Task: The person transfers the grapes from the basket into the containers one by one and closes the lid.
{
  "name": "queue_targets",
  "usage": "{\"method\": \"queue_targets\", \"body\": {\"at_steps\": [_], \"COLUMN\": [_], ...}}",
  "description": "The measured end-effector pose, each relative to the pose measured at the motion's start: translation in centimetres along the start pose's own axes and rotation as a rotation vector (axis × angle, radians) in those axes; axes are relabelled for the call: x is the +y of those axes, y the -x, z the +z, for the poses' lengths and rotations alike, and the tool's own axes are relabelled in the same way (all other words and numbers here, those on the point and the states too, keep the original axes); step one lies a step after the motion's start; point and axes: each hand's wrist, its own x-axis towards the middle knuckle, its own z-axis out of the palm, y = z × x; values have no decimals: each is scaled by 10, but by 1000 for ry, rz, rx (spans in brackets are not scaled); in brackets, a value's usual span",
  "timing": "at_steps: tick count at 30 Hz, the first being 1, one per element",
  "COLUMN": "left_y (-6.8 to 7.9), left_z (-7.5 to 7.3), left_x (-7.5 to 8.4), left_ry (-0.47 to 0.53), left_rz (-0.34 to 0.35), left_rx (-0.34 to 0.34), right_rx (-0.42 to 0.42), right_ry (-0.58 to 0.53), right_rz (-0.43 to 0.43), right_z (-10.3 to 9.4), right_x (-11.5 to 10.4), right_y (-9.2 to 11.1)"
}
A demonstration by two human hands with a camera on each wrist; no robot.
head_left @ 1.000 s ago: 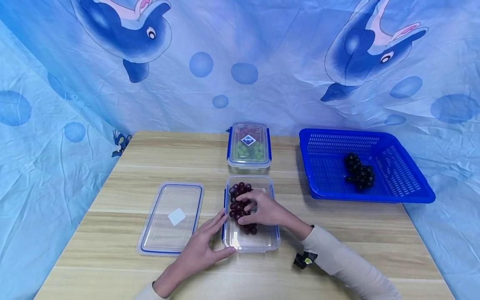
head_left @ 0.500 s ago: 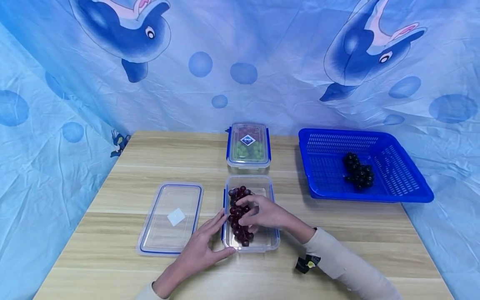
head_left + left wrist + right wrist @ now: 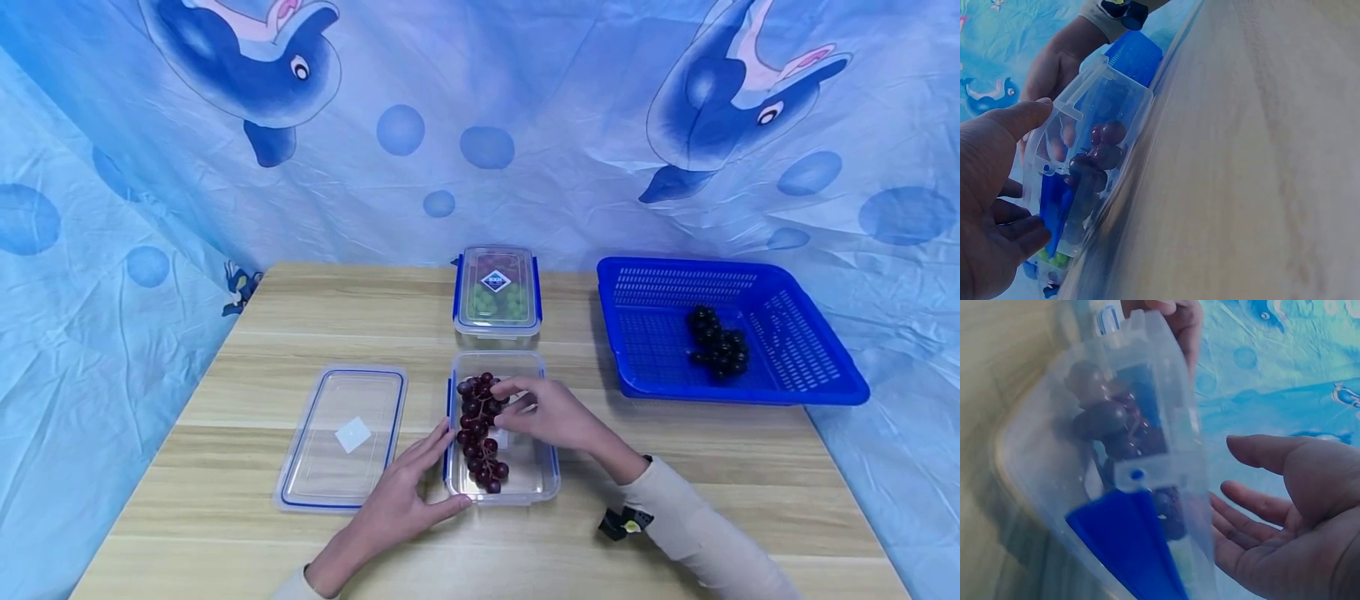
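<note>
A clear plastic food container with blue side clips stands lidless on the table, a bunch of dark red grapes lying along its left side. My left hand rests against its near left corner, fingers along the left wall and thumb at the near rim. In the left wrist view the thumb touches the container's edge and the fingers lie by the blue clip. Over the right half of the container, my right hand hovers with bent, loose fingers beside the grapes. The right wrist view shows nothing between that hand's thumb and fingers.
A clear lid with a blue seal lies left of the container. Behind it stands a closed container with green and reddish grapes. A blue basket at the back right holds black grapes.
The grapes have shifted toward the near left of the container and lie stretched out along it. My right hand has let go of them and moved right. The left hand stays put.
</note>
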Motion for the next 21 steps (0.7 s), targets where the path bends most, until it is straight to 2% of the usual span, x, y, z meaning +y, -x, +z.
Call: {"method": "queue_targets", "body": {"at_steps": [5, 9, 14, 18, 21], "left_y": [0, 0, -1, 0, 0], "left_z": [0, -1, -1, -1, -1], "left_x": [-1, 0, 0, 1, 1], "left_ry": [-1, -2, -4, -5, 5], "left_rz": [2, -6, -15, -22, -29], "left_rx": [-2, -4, -4, -5, -7], "right_rx": [67, 141, 250, 329, 389], "right_ry": [-48, -52, 123, 275, 333], "right_rz": [-49, -79, -88, -92, -78], "right_z": [-20, -47, -89, -124, -151], "right_x": [-2, -9, -14, -10, -3], "right_y": [8, 18, 35, 51, 64]}}
